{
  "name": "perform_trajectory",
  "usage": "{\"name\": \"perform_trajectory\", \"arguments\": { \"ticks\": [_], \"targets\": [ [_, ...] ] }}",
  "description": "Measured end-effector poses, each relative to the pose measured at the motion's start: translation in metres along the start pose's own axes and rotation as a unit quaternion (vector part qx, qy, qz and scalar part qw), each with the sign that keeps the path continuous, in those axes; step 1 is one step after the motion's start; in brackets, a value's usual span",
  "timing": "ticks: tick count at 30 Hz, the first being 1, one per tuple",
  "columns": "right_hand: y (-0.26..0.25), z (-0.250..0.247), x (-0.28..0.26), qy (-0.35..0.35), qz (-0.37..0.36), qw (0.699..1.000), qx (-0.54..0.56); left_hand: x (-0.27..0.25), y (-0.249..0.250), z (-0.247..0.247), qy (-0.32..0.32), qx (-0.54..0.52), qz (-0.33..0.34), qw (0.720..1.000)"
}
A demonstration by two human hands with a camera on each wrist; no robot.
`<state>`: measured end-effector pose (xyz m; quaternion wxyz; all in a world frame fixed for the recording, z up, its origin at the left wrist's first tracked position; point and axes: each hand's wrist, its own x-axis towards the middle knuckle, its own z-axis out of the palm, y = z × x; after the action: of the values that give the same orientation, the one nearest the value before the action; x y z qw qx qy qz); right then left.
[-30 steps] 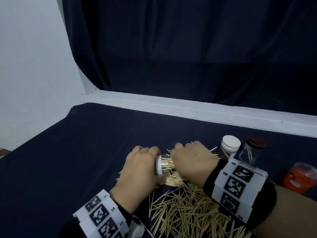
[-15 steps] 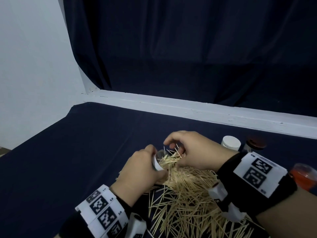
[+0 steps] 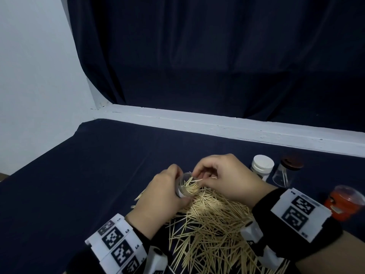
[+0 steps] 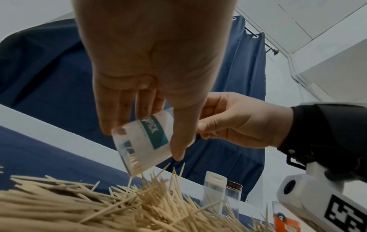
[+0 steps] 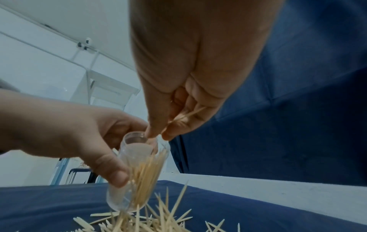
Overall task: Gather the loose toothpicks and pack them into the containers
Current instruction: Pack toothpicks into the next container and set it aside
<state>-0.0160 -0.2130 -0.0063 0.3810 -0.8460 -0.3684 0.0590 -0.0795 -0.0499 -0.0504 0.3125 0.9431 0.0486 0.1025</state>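
Note:
My left hand point(image 3: 167, 196) grips a small clear toothpick jar point(image 4: 143, 146) point(image 5: 137, 172), tilted with its mouth toward the right hand. The jar point(image 3: 182, 186) is partly filled with toothpicks, some sticking out of the mouth. My right hand point(image 3: 223, 178) pinches a few toothpicks point(image 5: 184, 117) between thumb and fingers, right at the jar's mouth. A big heap of loose toothpicks point(image 3: 209, 230) lies on the dark blue cloth under and in front of both hands.
To the right stand a white-capped jar point(image 3: 261, 169), a clear jar with a dark brown lid point(image 3: 286, 172) holding a few toothpicks, and an orange-lidded container point(image 3: 343, 202). A white ledge point(image 3: 217, 127) runs along the table's far edge, with a dark curtain behind.
Both hands have risen from the pile. The left hand tipped the jar from lying sideways to mouth-up. The right hand let go of its big bundle and now pinches a few toothpicks at the mouth.

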Motion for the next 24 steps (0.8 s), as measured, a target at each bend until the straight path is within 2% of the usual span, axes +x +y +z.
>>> {"name": "perform_trajectory", "arguments": {
  "ticks": [4, 8, 9, 10, 12, 14, 17, 22, 24],
  "targets": [
    [-0.002, 0.005, 0.002, -0.007, -0.01, 1.0, 0.02, -0.001, 0.002, 0.001, 0.002, 0.0, 0.005, 1.0],
    [0.007, -0.005, 0.001, 0.078, 0.024, 0.996, 0.023, -0.003, -0.006, -0.004, 0.016, 0.013, -0.025, 0.999],
    [0.009, -0.01, 0.0, 0.066, 0.059, 0.996, -0.018, -0.004, -0.009, -0.006, 0.023, 0.015, -0.037, 0.999],
    [0.01, -0.012, -0.001, 0.021, 0.103, 0.991, -0.082, -0.004, -0.012, -0.008, 0.032, 0.014, -0.049, 0.998],
    [0.013, -0.009, -0.004, -0.111, 0.179, 0.95, -0.231, -0.006, -0.017, -0.012, 0.049, 0.008, -0.071, 0.996],
    [0.012, 0.002, -0.007, -0.186, 0.193, 0.903, -0.335, -0.007, -0.019, -0.015, 0.056, 0.005, -0.084, 0.995],
    [0.013, 0.024, -0.009, -0.213, 0.178, 0.885, -0.373, -0.008, -0.021, -0.017, 0.055, 0.001, -0.093, 0.994],
    [0.015, 0.05, -0.004, -0.19, 0.157, 0.911, -0.331, -0.011, -0.022, -0.015, 0.044, 0.004, -0.096, 0.994],
    [0.016, 0.052, -0.001, -0.192, 0.144, 0.912, -0.334, -0.011, -0.022, -0.014, 0.037, 0.013, -0.095, 0.995]
  ]
}}
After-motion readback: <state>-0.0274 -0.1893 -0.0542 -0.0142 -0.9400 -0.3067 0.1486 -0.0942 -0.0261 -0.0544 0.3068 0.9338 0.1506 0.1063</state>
